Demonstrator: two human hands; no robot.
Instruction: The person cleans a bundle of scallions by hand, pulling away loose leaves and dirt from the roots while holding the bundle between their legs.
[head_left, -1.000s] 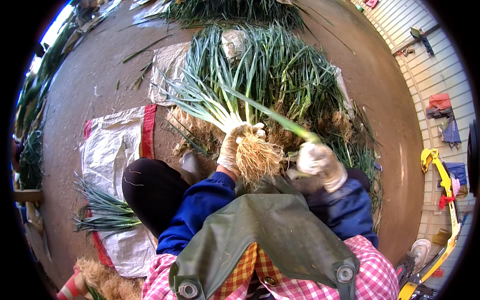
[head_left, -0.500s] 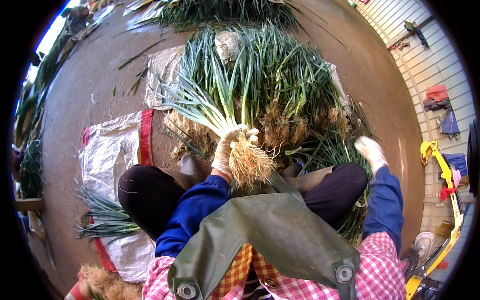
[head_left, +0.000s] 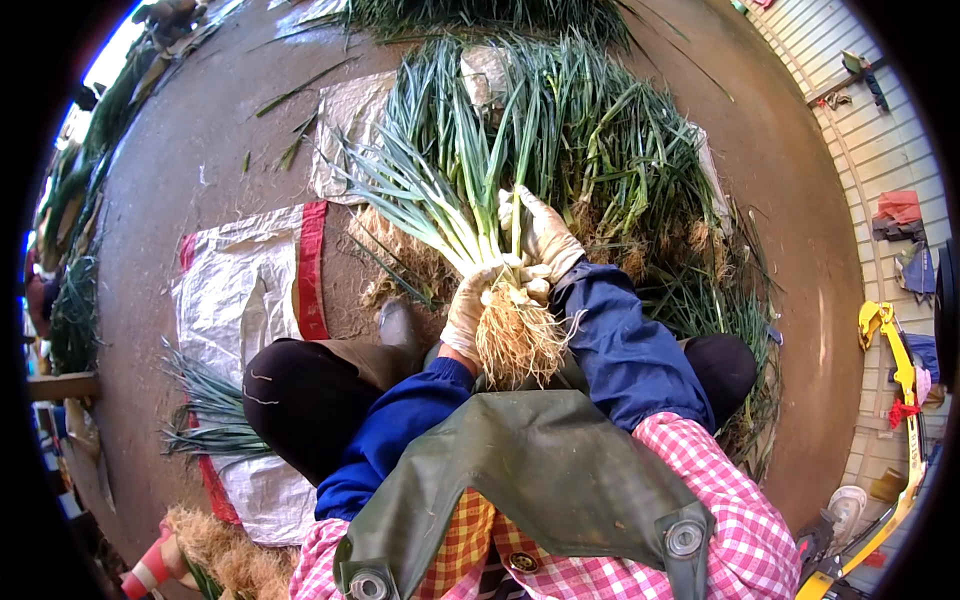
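Observation:
My left hand (head_left: 468, 312), in a pale glove, is wrapped round the lower white stalks of a bunch of green onions (head_left: 462, 232). Its tangled tan roots (head_left: 520, 342) hang toward my lap and the leaves fan out away from me to the upper left. My right hand (head_left: 552, 238), gloved too, grips the right side of the bunch a little above the left, its fingers closed about a stalk. Just beyond lies a large heap of green onions (head_left: 620, 140), roots toward me, some of it hidden by my right arm.
At the left a white sack with red edges (head_left: 245, 270) lies on the brown floor, with a small pile of green onions (head_left: 215, 405) below it. Cut-off roots (head_left: 230, 550) are heaped at the lower left. A yellow metal arm (head_left: 912, 400) stands by the right wall.
My right hand has come in from the far right and taken hold of the bunch. The left hand keeps its grip; the whole view has shifted slightly.

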